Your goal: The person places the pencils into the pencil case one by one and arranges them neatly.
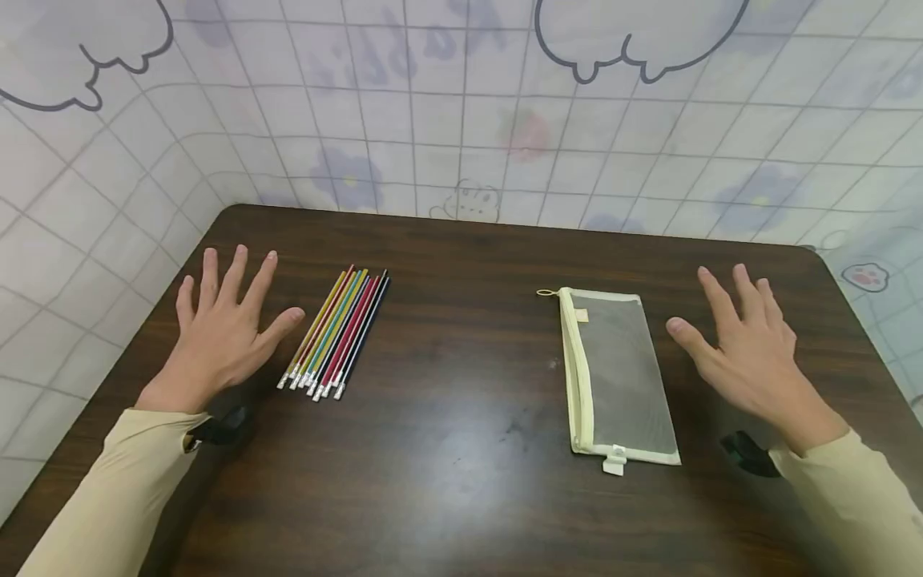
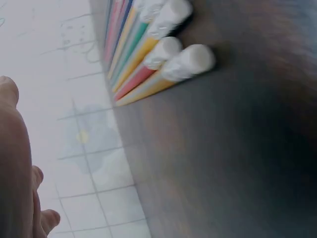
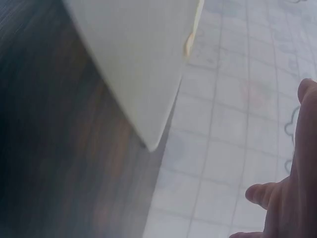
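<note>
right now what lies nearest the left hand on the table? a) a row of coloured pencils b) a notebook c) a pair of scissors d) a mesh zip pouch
a: the left hand lies open just beside the row of coloured pencils; the mesh pouch lies by the right hand.

pale pouch (image 3: 138,64) lies on the dark table (image 3: 59,163) (blurred); right hand (image 3: 292,198) beside it, apart.
</note>
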`<state>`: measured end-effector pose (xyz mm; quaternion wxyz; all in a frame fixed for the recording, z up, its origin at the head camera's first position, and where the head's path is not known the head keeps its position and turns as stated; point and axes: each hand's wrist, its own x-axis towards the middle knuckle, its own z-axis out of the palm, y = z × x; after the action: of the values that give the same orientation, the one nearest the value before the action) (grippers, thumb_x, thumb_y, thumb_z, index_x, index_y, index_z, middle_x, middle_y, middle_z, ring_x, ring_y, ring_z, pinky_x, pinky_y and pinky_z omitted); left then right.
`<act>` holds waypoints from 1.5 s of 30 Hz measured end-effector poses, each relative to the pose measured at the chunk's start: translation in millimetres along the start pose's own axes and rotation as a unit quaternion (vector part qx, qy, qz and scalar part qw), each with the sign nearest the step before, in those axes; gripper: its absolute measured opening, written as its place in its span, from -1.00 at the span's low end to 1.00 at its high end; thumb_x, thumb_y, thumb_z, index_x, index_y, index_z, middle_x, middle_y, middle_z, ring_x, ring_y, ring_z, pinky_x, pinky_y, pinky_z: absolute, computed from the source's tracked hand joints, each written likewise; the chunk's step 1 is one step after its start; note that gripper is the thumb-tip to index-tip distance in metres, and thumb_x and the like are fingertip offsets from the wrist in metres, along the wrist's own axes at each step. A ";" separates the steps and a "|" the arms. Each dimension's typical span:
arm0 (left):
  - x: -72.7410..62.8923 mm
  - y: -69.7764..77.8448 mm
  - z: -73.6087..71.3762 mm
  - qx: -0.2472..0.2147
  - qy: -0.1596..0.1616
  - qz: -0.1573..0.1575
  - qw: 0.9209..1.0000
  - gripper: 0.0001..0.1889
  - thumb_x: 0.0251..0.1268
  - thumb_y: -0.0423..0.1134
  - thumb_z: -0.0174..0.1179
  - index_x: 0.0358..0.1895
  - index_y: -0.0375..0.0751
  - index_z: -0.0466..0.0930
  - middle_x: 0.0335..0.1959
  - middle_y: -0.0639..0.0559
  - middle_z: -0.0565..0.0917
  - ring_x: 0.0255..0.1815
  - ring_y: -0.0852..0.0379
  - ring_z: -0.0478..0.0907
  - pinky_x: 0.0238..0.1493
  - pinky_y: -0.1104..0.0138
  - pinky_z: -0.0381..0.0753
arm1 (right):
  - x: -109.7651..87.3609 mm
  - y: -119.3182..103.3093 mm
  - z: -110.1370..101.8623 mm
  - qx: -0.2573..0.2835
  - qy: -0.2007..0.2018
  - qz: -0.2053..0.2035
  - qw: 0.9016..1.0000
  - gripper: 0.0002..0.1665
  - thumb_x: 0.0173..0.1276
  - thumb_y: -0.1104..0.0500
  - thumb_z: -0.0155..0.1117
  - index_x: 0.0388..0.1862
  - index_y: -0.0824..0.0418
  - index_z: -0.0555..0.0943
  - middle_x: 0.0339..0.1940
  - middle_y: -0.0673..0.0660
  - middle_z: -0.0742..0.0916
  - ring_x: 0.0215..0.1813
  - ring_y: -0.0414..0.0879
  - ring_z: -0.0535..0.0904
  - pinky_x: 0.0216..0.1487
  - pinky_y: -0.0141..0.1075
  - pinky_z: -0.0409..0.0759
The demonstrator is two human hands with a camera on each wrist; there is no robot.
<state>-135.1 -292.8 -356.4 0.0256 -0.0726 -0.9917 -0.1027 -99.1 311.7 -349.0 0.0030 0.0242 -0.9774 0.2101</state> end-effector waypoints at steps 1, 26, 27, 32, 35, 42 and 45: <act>1.4 -0.2 0.0 -0.005 0.001 -0.002 1.000 -0.09 0.52 0.47 -0.24 0.71 0.19 -0.35 0.75 -0.17 -0.40 0.71 -0.28 -0.70 0.56 -0.48 -0.48 | 1.3 -3.2 1.8 0.002 0.000 -0.002 1.000 -0.06 0.63 -0.31 -0.12 0.76 -0.03 -0.21 0.74 0.35 -0.29 0.70 0.49 -0.47 0.31 0.76 -0.21; 23.3 23.1 12.8 -0.082 -0.008 0.012 0.997 -0.13 0.57 0.44 -0.32 0.72 0.02 -0.16 0.72 -0.36 -0.16 0.72 -0.44 -0.45 0.48 -0.52 -0.30 | 11.6 -66.3 31.7 0.038 -0.085 0.011 0.996 0.04 0.51 -0.51 -0.10 0.75 -0.17 -0.22 0.77 0.29 -0.18 0.69 0.55 -0.23 0.26 0.77 -0.03; 24.4 23.6 12.8 -0.084 -0.009 0.013 0.996 -0.14 0.57 0.43 -0.32 0.72 0.01 -0.16 0.71 -0.37 -0.16 0.72 -0.44 -0.45 0.48 -0.52 -0.29 | 11.8 -67.9 32.1 0.036 -0.088 0.016 0.995 0.06 0.50 -0.53 -0.11 0.75 -0.18 -0.23 0.77 0.29 -0.18 0.69 0.55 -0.24 0.25 0.77 -0.02; 27.3 25.7 15.5 -0.094 -0.022 0.023 0.995 -0.16 0.59 0.39 -0.29 0.72 0.01 -0.16 0.71 -0.38 -0.14 0.72 -0.44 -0.43 0.48 -0.53 -0.24 | 12.0 -72.1 35.0 0.029 -0.096 0.031 0.994 0.13 0.45 -0.58 -0.11 0.75 -0.14 -0.23 0.76 0.31 -0.19 0.69 0.55 -0.21 0.30 0.73 0.05; 29.4 25.5 17.2 -0.100 -0.036 0.035 0.994 -0.16 0.59 0.36 -0.19 0.72 0.02 -0.15 0.71 -0.39 -0.13 0.72 -0.45 -0.41 0.48 -0.58 -0.19 | 11.2 -71.8 37.5 0.028 -0.099 0.034 0.994 0.14 0.44 -0.60 -0.10 0.75 -0.13 -0.23 0.76 0.32 -0.19 0.68 0.56 -0.19 0.30 0.71 0.10; 33.8 25.0 21.4 -0.121 -0.067 0.052 0.989 -0.05 0.52 0.25 0.10 0.72 -0.03 -0.20 0.69 -0.38 -0.07 0.69 -0.48 -0.17 0.49 -0.54 0.06 | 9.5 -76.1 46.7 0.010 -0.100 0.034 0.994 0.30 0.28 -0.68 0.04 0.75 -0.16 -0.23 0.77 0.29 -0.19 0.69 0.55 -0.16 0.27 0.73 0.10; 35.1 24.1 24.1 -0.131 -0.082 0.047 0.987 -0.01 0.51 0.24 0.12 0.72 -0.08 -0.24 0.66 -0.42 -0.01 0.59 -0.50 0.11 0.45 -0.45 0.28 | 9.6 -79.0 50.7 0.001 -0.099 0.031 0.995 0.36 0.20 -0.72 0.08 0.75 -0.17 -0.23 0.77 0.28 -0.19 0.69 0.55 -0.15 0.27 0.73 0.11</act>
<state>-167.0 -259.6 -372.8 -0.0605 -0.1304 -0.9639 -0.2243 -104.6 218.4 -362.6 -0.1006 0.0144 -0.9729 0.2077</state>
